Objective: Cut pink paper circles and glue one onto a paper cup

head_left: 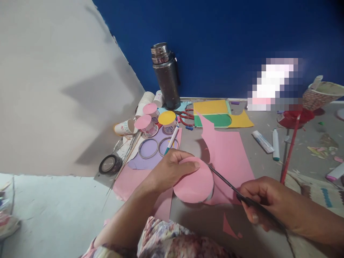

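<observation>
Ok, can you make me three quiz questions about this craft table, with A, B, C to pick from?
1. Where does the tall dark metal flask stand?
A. by the blue wall
B. on the pink sheet
C. in a hand

2. What colour is the round paper disc under the left hand?
A. green
B. pink
C. yellow

3. What is the right hand doing?
A. resting flat
B. gripping the black scissors
C. holding a cup

Answers: 1 A, the flask stands at the wall's foot. 2 B, the disc is plainly pink. 3 B, its fingers close round the handles.
</observation>
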The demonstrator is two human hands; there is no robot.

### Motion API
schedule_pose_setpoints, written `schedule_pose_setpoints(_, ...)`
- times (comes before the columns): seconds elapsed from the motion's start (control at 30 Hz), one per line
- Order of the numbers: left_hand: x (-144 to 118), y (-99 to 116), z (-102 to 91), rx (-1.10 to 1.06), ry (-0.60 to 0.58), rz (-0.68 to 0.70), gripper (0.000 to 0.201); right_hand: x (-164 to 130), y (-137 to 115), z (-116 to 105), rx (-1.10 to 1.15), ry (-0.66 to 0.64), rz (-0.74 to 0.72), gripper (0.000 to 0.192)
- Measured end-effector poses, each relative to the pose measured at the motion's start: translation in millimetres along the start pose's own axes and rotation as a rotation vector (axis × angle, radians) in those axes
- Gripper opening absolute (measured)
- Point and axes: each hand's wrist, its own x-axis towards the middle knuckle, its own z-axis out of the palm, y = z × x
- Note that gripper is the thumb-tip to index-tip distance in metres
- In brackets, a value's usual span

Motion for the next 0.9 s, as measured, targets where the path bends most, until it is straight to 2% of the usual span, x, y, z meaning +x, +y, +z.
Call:
schedule_pose_setpoints(0.17,0.6,-1.9,-2.1,0.019,-0.011,0.010,0.026,0.0,1.5,-0.9,0.001,-0.014,-0.004,0.021)
schedule_pose_setpoints(0.5,-0.5,-5.3,-4.3,0.062,-0.009,0.068,0.022,-0.6,-1.1,-0.2,-0.025,-0.012,-0.021,0.015)
schedule_pose_setpoints(0.7,-0.8,-4.3,-2.6,0.021,-0.012,0.041,0.024,-1.2,2.7,-1.2,-0.024,-0.018,-0.016,0.017)
schedule_pose_setpoints(0.9,-0.8,-3.1,0.1,-0.012,-0.019,0.087,0.017,0.4,3.9,-2.2,0.000,-0.019,-0.022,0.018)
